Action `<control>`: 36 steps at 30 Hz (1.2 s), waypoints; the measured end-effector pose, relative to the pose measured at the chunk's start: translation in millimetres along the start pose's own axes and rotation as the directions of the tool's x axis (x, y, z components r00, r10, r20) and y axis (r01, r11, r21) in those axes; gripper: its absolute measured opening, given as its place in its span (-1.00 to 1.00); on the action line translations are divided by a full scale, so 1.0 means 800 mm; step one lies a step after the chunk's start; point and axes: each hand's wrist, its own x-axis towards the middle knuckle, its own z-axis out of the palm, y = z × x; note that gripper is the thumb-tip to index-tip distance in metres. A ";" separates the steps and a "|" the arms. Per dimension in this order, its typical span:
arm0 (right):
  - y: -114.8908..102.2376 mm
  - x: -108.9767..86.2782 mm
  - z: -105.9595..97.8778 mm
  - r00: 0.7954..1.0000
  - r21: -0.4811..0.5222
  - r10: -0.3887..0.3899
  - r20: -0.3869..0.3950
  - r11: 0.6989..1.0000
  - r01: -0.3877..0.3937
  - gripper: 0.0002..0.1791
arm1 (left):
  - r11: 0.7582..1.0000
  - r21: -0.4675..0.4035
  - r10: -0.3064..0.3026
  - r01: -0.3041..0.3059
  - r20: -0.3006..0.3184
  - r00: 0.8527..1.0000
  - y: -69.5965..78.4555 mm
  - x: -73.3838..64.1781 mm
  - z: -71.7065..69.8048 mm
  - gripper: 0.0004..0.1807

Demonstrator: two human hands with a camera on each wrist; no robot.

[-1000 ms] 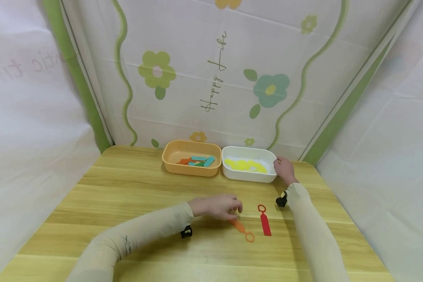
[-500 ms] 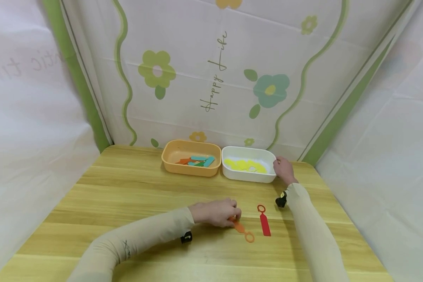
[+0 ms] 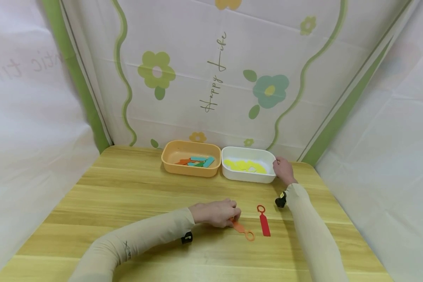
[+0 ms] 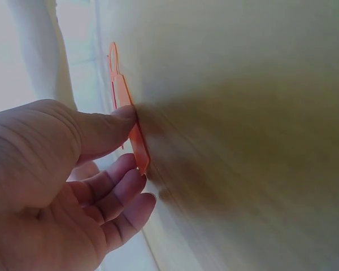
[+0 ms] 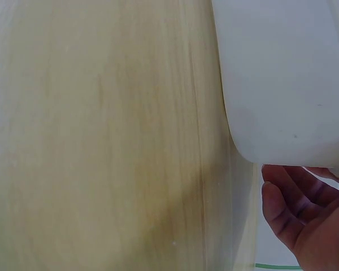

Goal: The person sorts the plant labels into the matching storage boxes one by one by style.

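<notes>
My left hand (image 3: 216, 213) pinches the plain end of a flat orange tag (image 3: 239, 226) whose ring end points toward the front right. In the left wrist view the thumb lies on the orange tag (image 4: 122, 90) close over the table, the other fingers curled beneath. A flat red tag (image 3: 264, 225) with a ring lies on the table just right of it. My right hand (image 3: 283, 170) grips the right end of a white bin (image 3: 248, 176) holding several yellow pieces (image 3: 244, 165). In the right wrist view its fingers curl against the white bin (image 5: 288, 84) from below.
An orange bin (image 3: 190, 169) with orange, blue and green pieces (image 3: 208, 161) stands against the white bin's left side. Both are at the back of the wooden table (image 3: 127, 188), before a printed curtain (image 3: 197, 78). Curtains hang on both sides too.
My left hand has lowered a little and closed its fingers and thumb on the orange tag, whose ring end has shifted slightly. The right hand stays on the white bin.
</notes>
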 end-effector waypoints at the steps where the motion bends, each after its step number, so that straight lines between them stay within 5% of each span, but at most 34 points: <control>1: 0.000 0.000 0.000 1.000 0.001 0.000 0.000 1.000 0.000 -0.46 | 1.000 -0.002 0.000 0.000 0.000 1.000 0.000 0.000 0.000 -0.88; 23: 0.001 0.001 0.001 1.000 0.009 0.002 -0.010 1.000 -0.002 -0.47 | 0.989 -0.148 0.007 0.002 0.060 0.998 -0.007 0.002 -0.012 -0.97; 36: 0.001 0.001 0.001 1.000 0.004 -0.014 -0.019 1.000 0.014 -0.47 | 0.968 -0.250 -0.006 0.008 0.012 1.000 -0.035 -0.009 -0.028 -0.91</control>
